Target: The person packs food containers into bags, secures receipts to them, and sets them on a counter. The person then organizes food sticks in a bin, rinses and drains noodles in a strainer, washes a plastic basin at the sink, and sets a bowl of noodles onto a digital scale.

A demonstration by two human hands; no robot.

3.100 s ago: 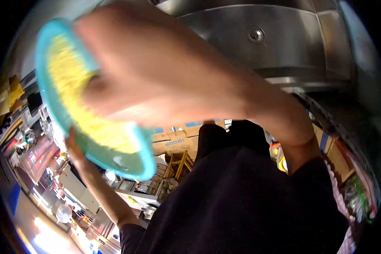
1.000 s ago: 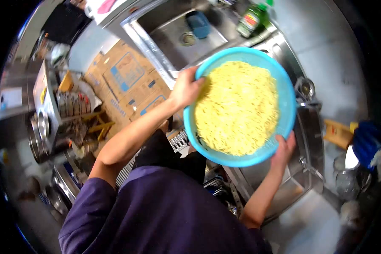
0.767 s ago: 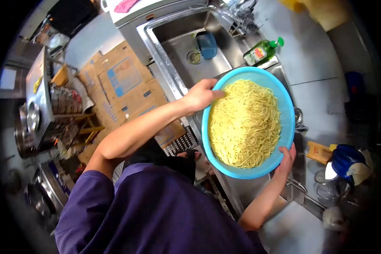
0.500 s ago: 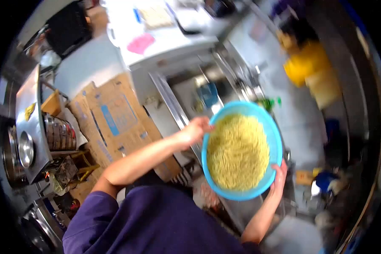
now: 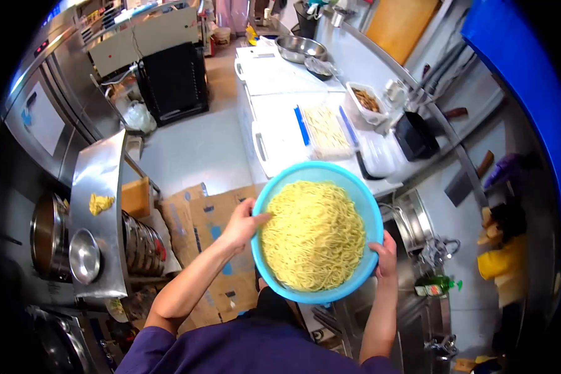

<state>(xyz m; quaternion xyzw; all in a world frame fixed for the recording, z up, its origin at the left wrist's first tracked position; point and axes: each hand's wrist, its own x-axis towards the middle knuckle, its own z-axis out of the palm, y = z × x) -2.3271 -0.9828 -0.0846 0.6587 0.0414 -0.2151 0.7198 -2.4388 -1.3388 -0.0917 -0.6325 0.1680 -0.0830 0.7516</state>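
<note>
A round light-blue basin (image 5: 371, 218) is held up in front of my body, filled with a mound of thin yellow noodles (image 5: 315, 240). My left hand (image 5: 244, 224) grips its left rim, the thumb over the edge near the noodles. On the right side my right hand (image 5: 385, 252) is closed round the rim, with the fingers partly hidden beneath. The basin is over the edge of the cardboard floor area and the sink's near side, close to the white counter.
Ahead, a white counter (image 5: 280, 134) bears a tray of pale sticks (image 5: 327, 128) and a food container (image 5: 366, 103). A sink with a green bottle (image 5: 433, 285) lies right. Left stands a steel table (image 5: 100, 168) with a metal bowl (image 5: 85, 255). Cardboard (image 5: 199, 218) covers the floor.
The view has swung toward the white counter, which now shows more fully. The basin, still in both my hands, has gone from over the sink to nearer the counter's front.
</note>
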